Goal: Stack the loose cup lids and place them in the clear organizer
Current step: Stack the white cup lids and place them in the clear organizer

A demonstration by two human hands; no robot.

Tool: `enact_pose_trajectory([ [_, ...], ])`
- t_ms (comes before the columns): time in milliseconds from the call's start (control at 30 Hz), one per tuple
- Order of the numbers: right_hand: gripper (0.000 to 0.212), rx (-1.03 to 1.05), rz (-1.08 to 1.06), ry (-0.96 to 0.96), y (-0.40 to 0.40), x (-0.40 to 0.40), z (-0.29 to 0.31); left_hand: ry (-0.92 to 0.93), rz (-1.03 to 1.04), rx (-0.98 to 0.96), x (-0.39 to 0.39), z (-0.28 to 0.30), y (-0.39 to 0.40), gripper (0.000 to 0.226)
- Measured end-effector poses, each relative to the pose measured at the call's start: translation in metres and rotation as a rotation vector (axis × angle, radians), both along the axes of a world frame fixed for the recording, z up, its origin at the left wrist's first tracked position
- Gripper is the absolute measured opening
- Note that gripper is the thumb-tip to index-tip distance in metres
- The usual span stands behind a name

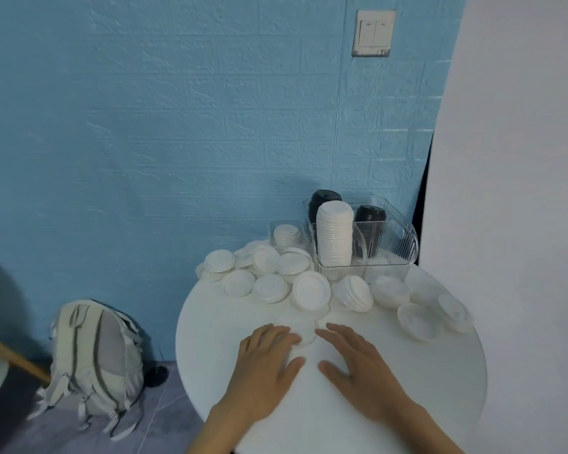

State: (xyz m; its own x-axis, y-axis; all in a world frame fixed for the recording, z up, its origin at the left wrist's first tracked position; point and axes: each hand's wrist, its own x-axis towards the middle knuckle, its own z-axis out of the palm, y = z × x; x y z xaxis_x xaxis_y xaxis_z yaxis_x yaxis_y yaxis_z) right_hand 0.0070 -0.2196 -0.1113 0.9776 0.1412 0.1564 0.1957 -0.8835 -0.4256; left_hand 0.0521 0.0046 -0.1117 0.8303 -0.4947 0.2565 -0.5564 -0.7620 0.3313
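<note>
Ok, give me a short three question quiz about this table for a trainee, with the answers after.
1. True or false: the tall white lid stack stands inside the clear organizer.
2. What colour are the two stacks behind it? A black, B red, C green.
3. Fill in: both hands lie flat on the round white ____.

Key:
1. True.
2. A: the black lid stacks stand at the back.
3. Table; the left hand and right hand flank a lid, with loose lids scattered beyond.
</note>
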Motion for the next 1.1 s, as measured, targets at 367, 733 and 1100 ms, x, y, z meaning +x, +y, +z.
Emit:
enact_pose_trajectory([
  [367,0.052,0.064,0.045,-0.042,0.001,-0.004,0.001,0.111,0.002,-0.478,-0.034,0.011,0.012,0.021],
  [733,0.050,0.065,0.031,-0.077,0.002,-0.005,0.001,0.320,0.232,-0.598,-0.016,0.020,-0.004,0.023],
  [1100,0.033,0.067,-0.012,-0.073,0.004,0.001,0.006,0.240,0.054,-0.211,-0.033,0.016,0.004,0.072],
])
